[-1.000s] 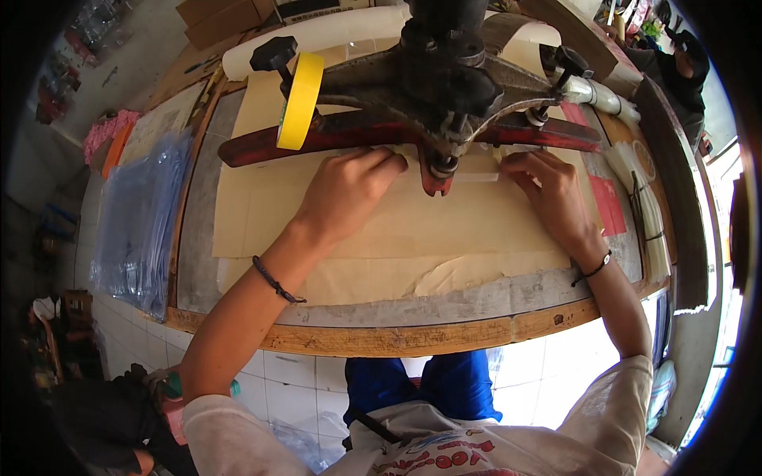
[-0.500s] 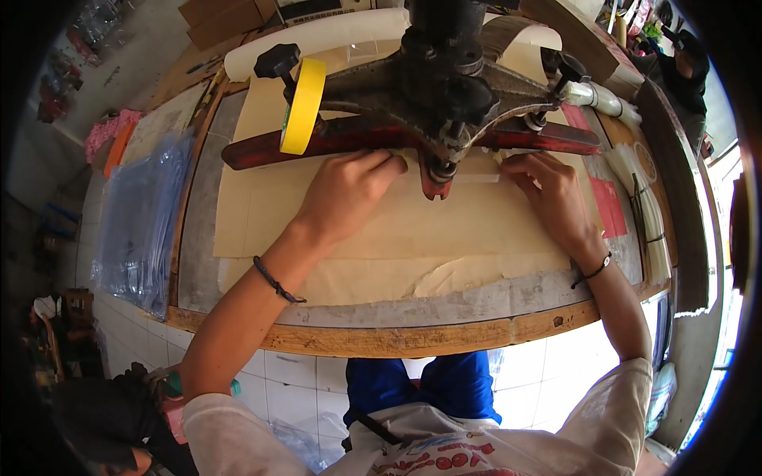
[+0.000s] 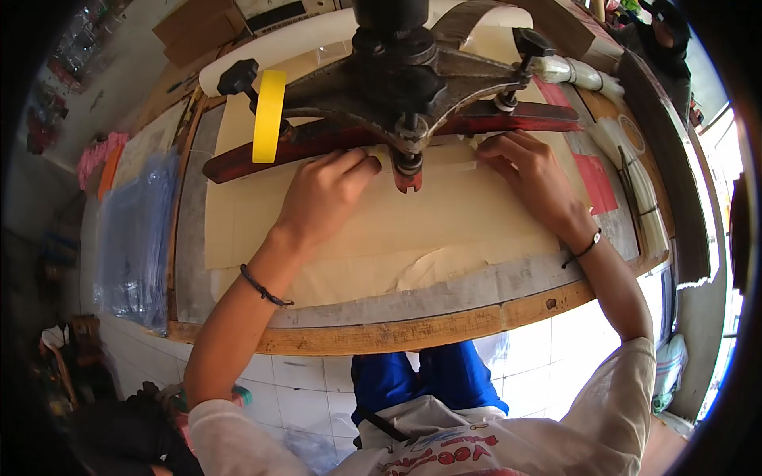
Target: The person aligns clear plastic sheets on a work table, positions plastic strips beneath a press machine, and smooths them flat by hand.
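Note:
My left hand [image 3: 329, 190] is closed in a pinch, with its fingertips just in front of the red bar [image 3: 317, 141] of a heavy black press head [image 3: 389, 75]. My right hand [image 3: 528, 170] pinches in the same way, farther right along the bar. Between the two hands runs a thin, translucent strip [image 3: 452, 165], its ends at my fingertips. It is faint, and I cannot make out exactly what it is. Beneath both hands lies a tan sheet [image 3: 373, 230], wrinkled near its front edge. A yellow tape roll [image 3: 269, 117] hangs on the press head's left knob.
Clear plastic sleeves [image 3: 135, 238] are stacked at the left. Bundles of pale plastic strips [image 3: 635, 178] lie at the right. A wooden front edge [image 3: 381, 339] borders the work table. Cardboard boxes [image 3: 198, 32] stand at the back left, and another person [image 3: 663, 47] is at the upper right.
The whole view has shifted, so the press head and both hands appear farther left. Both hands keep nearly the same pinch and place beside the bar.

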Demonstrator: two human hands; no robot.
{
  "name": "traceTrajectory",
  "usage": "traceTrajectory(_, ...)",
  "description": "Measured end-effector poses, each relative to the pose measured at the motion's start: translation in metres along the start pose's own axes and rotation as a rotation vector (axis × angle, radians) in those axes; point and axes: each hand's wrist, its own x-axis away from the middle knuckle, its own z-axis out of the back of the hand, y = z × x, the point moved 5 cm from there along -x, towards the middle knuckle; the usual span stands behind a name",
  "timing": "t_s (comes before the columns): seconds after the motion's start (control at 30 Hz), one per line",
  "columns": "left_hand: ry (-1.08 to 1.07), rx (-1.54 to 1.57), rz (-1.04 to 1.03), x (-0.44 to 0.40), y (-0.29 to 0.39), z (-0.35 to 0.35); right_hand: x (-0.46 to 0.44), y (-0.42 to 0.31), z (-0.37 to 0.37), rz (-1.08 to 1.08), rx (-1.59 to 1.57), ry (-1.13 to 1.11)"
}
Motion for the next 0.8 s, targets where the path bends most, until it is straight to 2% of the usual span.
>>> traceTrajectory(0.27, -0.057, -0.058, -0.029, -0.001, 0.007, 0.004, 0.007, -0.003, 0.001, 0.180, 0.102, 0.022)
traceTrajectory(0.37, -0.130, -0.051, -0.018, 0.010, 0.025, 0.014, 0.024, -0.010, 0.002, 0.076, 0.153, -0.109)
traceTrajectory(0.4, -0.224, 0.083, 0.166, 0.020, 0.025, 0.013, 0.032, -0.011, 0.006, 0.088, 0.147, -0.099)
traceTrajectory(0.5, -0.112, 0.194, 0.263, 0.060, 0.055, 0.040, 0.081, -0.031, 0.009, 0.067, 0.171, -0.127)
traceTrajectory(0.6, -0.245, 0.075, 0.390, 0.093, 0.077, 0.068, 0.120, -0.060, 0.033, -0.032, 0.285, -0.202)
traceTrajectory(0.7, -0.230, 0.012, 0.466, 0.103, 0.092, 0.067, 0.138, -0.072, 0.035, -0.057, 0.330, -0.207)
traceTrajectory(0.8, -0.273, -0.006, 0.438, 0.104, 0.099, 0.070, 0.136, -0.082, 0.036, -0.084, 0.359, -0.212)
